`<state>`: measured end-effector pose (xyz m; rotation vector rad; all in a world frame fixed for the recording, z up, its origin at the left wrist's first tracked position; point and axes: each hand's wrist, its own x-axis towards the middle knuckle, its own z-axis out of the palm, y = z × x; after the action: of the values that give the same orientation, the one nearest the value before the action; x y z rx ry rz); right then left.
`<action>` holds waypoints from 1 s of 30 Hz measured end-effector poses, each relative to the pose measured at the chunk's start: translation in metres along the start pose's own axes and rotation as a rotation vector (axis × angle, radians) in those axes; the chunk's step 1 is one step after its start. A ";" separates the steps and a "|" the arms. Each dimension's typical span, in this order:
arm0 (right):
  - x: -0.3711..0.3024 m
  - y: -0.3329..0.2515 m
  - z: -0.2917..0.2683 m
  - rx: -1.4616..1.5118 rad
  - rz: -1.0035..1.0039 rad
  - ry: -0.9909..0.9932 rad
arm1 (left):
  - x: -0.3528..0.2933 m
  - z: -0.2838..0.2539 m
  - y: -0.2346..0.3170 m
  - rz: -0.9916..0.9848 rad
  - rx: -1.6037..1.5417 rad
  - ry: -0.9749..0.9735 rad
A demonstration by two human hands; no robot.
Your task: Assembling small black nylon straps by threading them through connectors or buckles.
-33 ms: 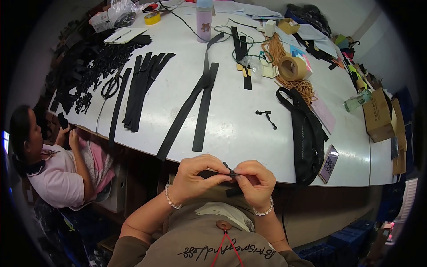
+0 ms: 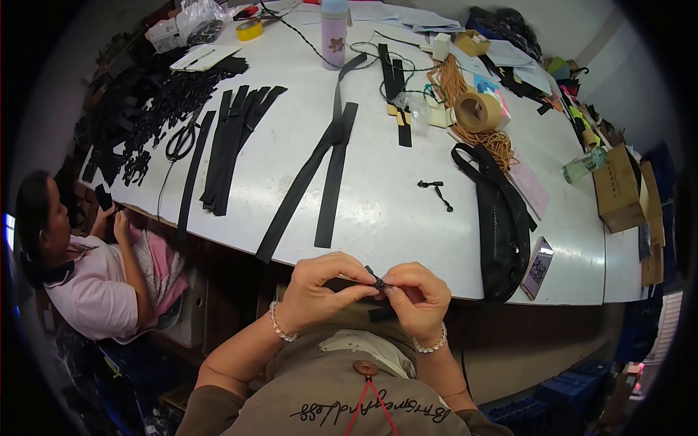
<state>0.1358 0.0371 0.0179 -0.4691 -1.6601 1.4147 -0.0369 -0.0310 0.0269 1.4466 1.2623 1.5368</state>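
Note:
My left hand (image 2: 318,292) and my right hand (image 2: 416,296) meet at the table's near edge. Both pinch a small black piece (image 2: 379,283) between thumb and forefinger; its exact kind is mostly hidden by the fingertips. Dark strip-like material (image 2: 381,314) shows below the fingers, and I cannot tell whether it joins the pinched piece. Two long black strips (image 2: 336,182) lie crossed ahead of my left hand. Beyond my right hand rest small black cord pulls (image 2: 438,193) and a black bag (image 2: 502,225) with a zipper.
A bundle of black strips (image 2: 236,145), scissors (image 2: 181,143) and a heap of black pieces (image 2: 163,109) occupy the left. A bottle (image 2: 334,36), tape roll (image 2: 478,112), brown cord (image 2: 451,76) and phone (image 2: 537,269) stand or lie about. A co-worker (image 2: 102,283) sits at left.

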 end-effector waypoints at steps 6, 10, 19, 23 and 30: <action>-0.007 0.004 0.000 0.146 0.094 0.001 | -0.002 0.002 0.001 -0.024 -0.026 0.004; -0.010 0.004 0.002 0.252 0.137 0.022 | -0.001 0.002 0.004 -0.037 -0.014 -0.003; -0.001 -0.006 -0.004 -0.109 0.254 -0.097 | -0.008 0.011 -0.004 -0.066 0.065 0.041; 0.013 -0.016 -0.006 -0.434 0.046 -0.225 | -0.011 0.010 -0.007 -0.033 0.144 0.058; 0.013 -0.014 -0.007 -0.487 -0.020 -0.259 | -0.008 0.007 -0.004 -0.060 0.064 -0.028</action>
<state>0.1378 0.0467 0.0353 -0.5528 -2.2272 1.0810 -0.0293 -0.0358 0.0194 1.4518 1.3379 1.4439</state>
